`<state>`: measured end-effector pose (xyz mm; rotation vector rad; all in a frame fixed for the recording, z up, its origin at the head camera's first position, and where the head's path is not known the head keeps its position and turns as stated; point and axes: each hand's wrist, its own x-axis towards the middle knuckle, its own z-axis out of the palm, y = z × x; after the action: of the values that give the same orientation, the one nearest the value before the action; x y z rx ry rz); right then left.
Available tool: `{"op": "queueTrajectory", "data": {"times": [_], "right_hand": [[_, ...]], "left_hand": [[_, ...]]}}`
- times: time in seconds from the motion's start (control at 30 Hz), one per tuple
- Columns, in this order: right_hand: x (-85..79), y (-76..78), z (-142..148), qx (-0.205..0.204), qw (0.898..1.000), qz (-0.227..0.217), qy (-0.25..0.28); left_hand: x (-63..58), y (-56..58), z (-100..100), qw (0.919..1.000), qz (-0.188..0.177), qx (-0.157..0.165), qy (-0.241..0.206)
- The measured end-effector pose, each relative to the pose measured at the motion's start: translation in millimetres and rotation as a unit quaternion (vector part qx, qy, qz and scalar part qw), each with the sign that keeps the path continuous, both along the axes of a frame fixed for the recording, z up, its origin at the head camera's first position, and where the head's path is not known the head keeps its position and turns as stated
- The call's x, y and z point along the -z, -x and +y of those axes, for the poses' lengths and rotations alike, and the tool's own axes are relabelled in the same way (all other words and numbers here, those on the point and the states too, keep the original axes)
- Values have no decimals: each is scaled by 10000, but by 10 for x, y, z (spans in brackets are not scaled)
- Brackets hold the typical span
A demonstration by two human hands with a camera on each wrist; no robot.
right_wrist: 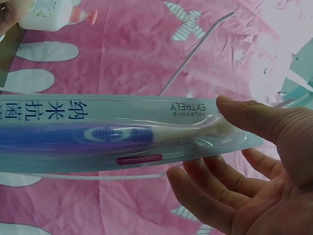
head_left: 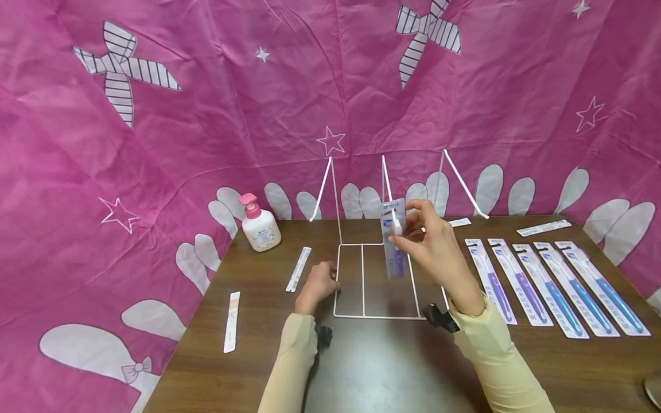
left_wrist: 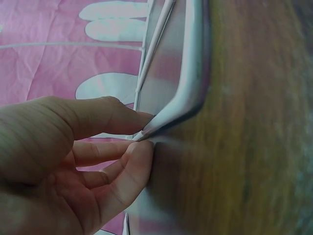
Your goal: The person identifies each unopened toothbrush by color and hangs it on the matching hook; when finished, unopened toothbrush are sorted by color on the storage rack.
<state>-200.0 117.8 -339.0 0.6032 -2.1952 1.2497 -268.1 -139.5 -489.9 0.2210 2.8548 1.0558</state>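
Observation:
My right hand [head_left: 434, 244] holds a purple toothbrush in its clear blister pack [head_left: 394, 252] upright at the rack's middle prong. In the right wrist view, the thumb lies on one edge of the toothbrush pack [right_wrist: 98, 132] near the brush head, with fingertips at the other edge. The prong's end overlaps the pack in the head view; whether it passes through the pack I cannot tell. My left hand [head_left: 319, 282] pinches the left base wire of the white wire rack [head_left: 363, 281]; thumb and fingertips meet at that wire [left_wrist: 188, 73] in the left wrist view.
Several packed toothbrushes [head_left: 555, 289], purple and blue, lie in a row at the right. A pump bottle [head_left: 261, 229] stands at the back left. Slim white packets [head_left: 232, 321] lie around the rack, and two outer prongs [head_left: 467, 183] project toward me.

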Motion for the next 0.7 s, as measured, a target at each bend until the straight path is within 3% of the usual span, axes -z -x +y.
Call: {"op": "queueTrajectory", "data": {"times": [0.27,0.7], "right_hand": [[7,197,-19,45,10000,48,-70],[16,677,-54,287,9995,154,23]], "left_hand": [[20,-9,-3,9999,105,10,69],[25,-11,3,9992,371,87,133]]}}
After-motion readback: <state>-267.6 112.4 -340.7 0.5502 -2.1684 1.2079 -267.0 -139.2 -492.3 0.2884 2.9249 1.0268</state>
